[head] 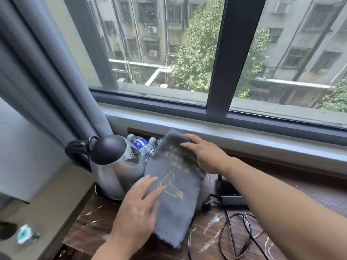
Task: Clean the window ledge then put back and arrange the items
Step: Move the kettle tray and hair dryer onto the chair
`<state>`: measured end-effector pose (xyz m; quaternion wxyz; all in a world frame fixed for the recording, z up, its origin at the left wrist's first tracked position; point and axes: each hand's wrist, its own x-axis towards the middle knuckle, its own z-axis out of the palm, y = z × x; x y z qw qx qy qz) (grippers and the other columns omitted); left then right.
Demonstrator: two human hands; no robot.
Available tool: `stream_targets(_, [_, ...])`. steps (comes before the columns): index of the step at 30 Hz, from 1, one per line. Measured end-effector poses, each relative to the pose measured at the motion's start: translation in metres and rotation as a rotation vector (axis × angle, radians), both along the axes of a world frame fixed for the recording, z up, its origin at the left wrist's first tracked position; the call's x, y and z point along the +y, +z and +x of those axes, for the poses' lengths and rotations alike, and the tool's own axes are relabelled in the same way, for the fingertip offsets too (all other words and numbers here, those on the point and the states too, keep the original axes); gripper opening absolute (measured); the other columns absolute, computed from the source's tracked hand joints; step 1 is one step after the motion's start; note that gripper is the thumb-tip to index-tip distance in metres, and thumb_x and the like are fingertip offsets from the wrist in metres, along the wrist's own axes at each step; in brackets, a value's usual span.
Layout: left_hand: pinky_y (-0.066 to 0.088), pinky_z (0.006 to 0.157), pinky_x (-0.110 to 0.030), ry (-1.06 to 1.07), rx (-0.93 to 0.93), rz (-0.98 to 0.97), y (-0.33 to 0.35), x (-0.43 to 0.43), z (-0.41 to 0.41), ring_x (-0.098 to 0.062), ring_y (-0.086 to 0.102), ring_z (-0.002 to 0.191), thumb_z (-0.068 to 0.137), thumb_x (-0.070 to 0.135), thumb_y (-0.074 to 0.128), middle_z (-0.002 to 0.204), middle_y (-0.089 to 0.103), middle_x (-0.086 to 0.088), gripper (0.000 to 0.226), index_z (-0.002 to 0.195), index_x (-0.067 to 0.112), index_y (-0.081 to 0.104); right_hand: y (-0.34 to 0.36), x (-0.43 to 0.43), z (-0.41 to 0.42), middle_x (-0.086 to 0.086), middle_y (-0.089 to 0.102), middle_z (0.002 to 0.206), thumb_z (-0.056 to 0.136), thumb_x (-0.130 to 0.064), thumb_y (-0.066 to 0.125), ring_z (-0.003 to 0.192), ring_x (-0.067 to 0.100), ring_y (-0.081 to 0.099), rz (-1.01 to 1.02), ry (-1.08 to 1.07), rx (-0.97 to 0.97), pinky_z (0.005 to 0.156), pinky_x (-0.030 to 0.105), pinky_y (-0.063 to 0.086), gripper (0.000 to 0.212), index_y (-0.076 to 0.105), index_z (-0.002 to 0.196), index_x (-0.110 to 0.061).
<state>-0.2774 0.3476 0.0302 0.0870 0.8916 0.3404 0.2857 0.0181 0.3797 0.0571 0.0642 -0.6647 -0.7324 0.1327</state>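
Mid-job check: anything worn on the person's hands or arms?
Nothing visible. Left hand and right hand are bare: no gloves, rings or watch. The right forearm is sleeveless to the frame edge; the left arm shows only to the wrist.

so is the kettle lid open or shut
Shut. The kettle has its black domed lid down on the steel body with no gap showing; it stands upright on its base.

left hand [139,205] is resting straight-fingered on grey hair-dryer bag's [174,186] left edge | right hand [204,154] is lying across its far end | bag is sitting beside steel kettle [112,166], overlapping water bottles [144,145] | black cables [236,228] are trailing over wooden ledge [90,228]
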Motion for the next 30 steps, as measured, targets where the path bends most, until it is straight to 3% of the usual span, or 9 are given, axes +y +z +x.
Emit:
stream_targets(4, [0.029,0.110,-0.048,-0.113,0.543,-0.117,-0.025,0.005,0.020,-0.031,0.045,0.141,0.088,0.060,0.048,0.147,0.057,-0.004,0.057,0.137,0.033,0.060,-0.003,0.015,-0.013,0.009,0.014,0.165,0.093,-0.012,0.054,0.139,0.032,0.038,0.089,-0.051,-0.220,0.105,0.044,0.042,0.058,0.042,0.148,-0.023])
stream_targets(9, [0.028,0.108,-0.056,-0.007,0.731,-0.164,-0.036,0.003,0.027,-0.042,0.053,0.135,0.088,0.069,0.041,0.145,0.059,-0.012,0.065,0.135,0.032,0.065,-0.016,-0.012,-0.039,0.015,0.056,0.134,0.080,-0.015,0.049,0.106,0.034,0.059,0.326,-0.095,-0.235,0.080,0.044,0.049,0.045,0.065,0.122,-0.018])
stream_targets(12, [0.024,0.109,-0.060,0.041,0.749,-0.212,-0.027,0.003,0.037,-0.045,0.047,0.139,0.087,0.072,0.030,0.150,0.054,-0.015,0.072,0.139,0.033,0.062,-0.036,-0.033,-0.042,0.005,0.053,0.141,0.091,-0.050,0.030,0.126,0.028,0.052,0.070,-0.043,-0.209,0.102,0.052,0.040,0.057,0.053,0.137,-0.025])
stream_targets(15, [0.002,0.121,-0.057,0.063,0.846,-0.240,-0.022,0.007,0.038,-0.041,0.008,0.156,0.079,0.077,-0.008,0.171,0.009,-0.010,0.091,0.160,0.041,0.017,-0.034,-0.037,-0.037,0.002,0.035,0.159,0.089,-0.064,0.012,0.147,0.023,0.030,-0.028,-0.043,-0.175,0.119,0.057,0.019,0.077,0.038,0.151,-0.027])
stream_targets(16, [0.005,0.121,-0.058,0.057,0.841,-0.237,-0.021,0.008,0.036,-0.041,0.010,0.155,0.080,0.079,-0.011,0.171,0.011,-0.010,0.093,0.159,0.041,0.018,-0.030,-0.038,-0.036,0.003,0.033,0.160,0.090,-0.064,0.013,0.148,0.023,0.029,0.000,-0.060,-0.123,0.120,0.055,0.019,0.077,0.037,0.152,-0.026])
stream_targets(20, [0.041,0.106,-0.062,0.050,0.775,-0.248,-0.013,0.003,0.030,-0.039,0.052,0.136,0.095,0.071,0.019,0.148,0.056,-0.013,0.073,0.142,0.032,0.058,-0.010,-0.079,-0.008,0.000,0.051,0.141,0.095,-0.038,0.056,0.126,0.018,0.051,0.209,-0.302,0.201,0.109,0.036,0.041,0.045,0.055,0.137,-0.022])
stream_targets(24, [0.057,0.085,-0.045,0.001,0.232,-0.105,0.006,-0.028,0.030,-0.033,0.066,0.102,0.088,0.054,0.051,0.110,0.067,-0.009,0.050,0.116,0.017,0.070,0.003,-0.166,0.034,-0.005,0.069,0.104,0.089,-0.033,0.069,0.097,0.017,0.065,0.091,-0.608,0.128,0.089,0.032,0.050,0.028,0.068,0.116,-0.024])
stream_targets(27, [0.049,0.052,-0.029,-0.011,0.129,-0.224,0.018,-0.069,0.023,-0.014,0.054,0.053,0.079,0.054,0.058,0.059,0.048,0.011,0.030,0.069,0.027,0.051,-0.016,-0.228,0.039,-0.001,0.061,0.131,0.087,-0.052,0.066,0.123,0.019,0.055,-0.168,-0.740,0.032,0.103,0.031,0.042,0.058,0.055,0.135,-0.021])
stream_targets(30, [0.036,0.047,-0.014,0.025,0.310,-0.565,0.003,-0.101,0.018,0.000,0.038,0.040,0.067,0.076,0.053,0.044,0.045,0.015,0.048,0.062,0.032,0.034,-0.039,-0.254,0.027,-0.003,0.043,0.147,0.077,-0.082,0.052,0.135,0.020,0.043,-0.327,-0.742,0.020,0.110,0.037,0.039,0.092,0.036,0.148,-0.026])
